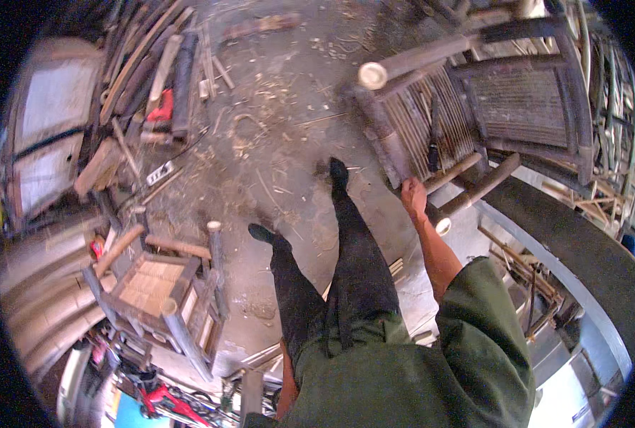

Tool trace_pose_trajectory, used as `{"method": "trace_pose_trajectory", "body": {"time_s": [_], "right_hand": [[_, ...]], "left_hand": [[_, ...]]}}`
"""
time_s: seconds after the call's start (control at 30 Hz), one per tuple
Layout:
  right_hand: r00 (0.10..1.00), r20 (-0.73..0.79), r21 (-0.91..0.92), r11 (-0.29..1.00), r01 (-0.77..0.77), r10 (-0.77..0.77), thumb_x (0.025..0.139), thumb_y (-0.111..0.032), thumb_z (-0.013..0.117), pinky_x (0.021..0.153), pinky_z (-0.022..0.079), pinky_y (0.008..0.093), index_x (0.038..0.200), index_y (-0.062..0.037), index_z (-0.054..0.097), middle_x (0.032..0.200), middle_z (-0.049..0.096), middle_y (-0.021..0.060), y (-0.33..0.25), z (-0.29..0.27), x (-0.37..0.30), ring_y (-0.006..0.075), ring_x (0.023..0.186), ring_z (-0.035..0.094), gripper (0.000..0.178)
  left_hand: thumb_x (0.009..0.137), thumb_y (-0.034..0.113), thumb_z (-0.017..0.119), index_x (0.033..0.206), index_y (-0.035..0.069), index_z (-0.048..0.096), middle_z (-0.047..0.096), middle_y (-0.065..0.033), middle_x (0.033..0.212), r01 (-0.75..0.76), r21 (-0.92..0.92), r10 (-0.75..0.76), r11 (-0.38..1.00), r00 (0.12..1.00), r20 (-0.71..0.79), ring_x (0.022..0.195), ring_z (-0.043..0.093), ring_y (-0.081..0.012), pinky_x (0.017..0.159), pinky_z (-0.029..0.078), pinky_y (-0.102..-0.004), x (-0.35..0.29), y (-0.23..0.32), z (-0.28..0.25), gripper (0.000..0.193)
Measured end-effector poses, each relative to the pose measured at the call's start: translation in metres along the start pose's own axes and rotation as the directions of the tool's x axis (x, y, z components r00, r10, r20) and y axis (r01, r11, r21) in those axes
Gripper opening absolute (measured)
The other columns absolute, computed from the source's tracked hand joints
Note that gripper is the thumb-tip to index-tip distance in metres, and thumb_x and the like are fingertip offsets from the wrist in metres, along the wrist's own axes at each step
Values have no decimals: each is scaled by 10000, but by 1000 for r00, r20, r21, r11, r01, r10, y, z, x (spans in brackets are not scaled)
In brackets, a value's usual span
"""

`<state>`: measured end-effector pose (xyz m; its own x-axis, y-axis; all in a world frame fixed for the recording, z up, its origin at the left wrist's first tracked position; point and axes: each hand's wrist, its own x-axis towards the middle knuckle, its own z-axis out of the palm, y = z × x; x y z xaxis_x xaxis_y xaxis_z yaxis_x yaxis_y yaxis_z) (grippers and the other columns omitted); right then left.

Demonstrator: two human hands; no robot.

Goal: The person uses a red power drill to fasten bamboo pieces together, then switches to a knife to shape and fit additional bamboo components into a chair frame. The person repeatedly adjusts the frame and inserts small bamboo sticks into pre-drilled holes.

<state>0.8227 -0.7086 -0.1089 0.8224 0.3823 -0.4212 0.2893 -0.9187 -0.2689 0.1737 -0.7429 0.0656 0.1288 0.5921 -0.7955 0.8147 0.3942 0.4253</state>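
My right hand (413, 195) is at the front corner of a large bamboo chair (386, 139), its fingers curled on the seat's edge. The chair has a slatted seat, thick round arms with pale cut ends, and a slatted back. On the slats lies a dark, long, narrow tool (433, 132), too blurred to name. My left forearm (287, 385) shows in part beside my hip, but the left hand is hidden.
A small bamboo chair (150, 285) with a woven seat stands at the left. Wood and bamboo pieces (164, 71) are piled at the far left, near a red object (162, 105). Shavings litter the concrete floor (282, 121). A dark ledge (567, 221) runs along the right.
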Motion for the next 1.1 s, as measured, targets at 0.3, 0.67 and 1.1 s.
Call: {"method": "trace_pose_trajectory", "body": {"time_s": [0.3, 0.67, 1.1], "right_hand": [[975, -18, 46, 974, -220, 221, 874, -343, 561, 890, 401, 488, 1182, 10, 538, 1137, 551, 255, 121, 3, 134, 393, 1060, 514, 469], [975, -52, 237, 951, -199, 217, 872, -352, 618, 884, 435, 444, 1195, 67, 517, 1117, 579, 244, 124, -15, 137, 338, 1008, 560, 539], [822, 566, 49, 994, -100, 54, 812, -308, 725, 585, 459, 332, 863, 13, 657, 706, 656, 88, -56, -87, -201, 159, 615, 563, 332]], "left_hand": [[933, 198, 509, 1086, -20, 573, 631, -130, 931, 304, 6, -299, 953, 939, -170, 863, 615, -207, 784, 495, -347, 80, 177, -24, 275], [925, 181, 561, 1168, 18, 545, 653, -131, 931, 84, 42, -90, 996, 976, 197, 854, 644, -216, 768, 509, -329, 82, 282, 84, 293], [813, 387, 648, 852, 78, 591, 633, -134, 847, -14, 442, 67, 897, 992, -105, 832, 624, -364, 738, 465, -538, 59, 195, -38, 317]]}}
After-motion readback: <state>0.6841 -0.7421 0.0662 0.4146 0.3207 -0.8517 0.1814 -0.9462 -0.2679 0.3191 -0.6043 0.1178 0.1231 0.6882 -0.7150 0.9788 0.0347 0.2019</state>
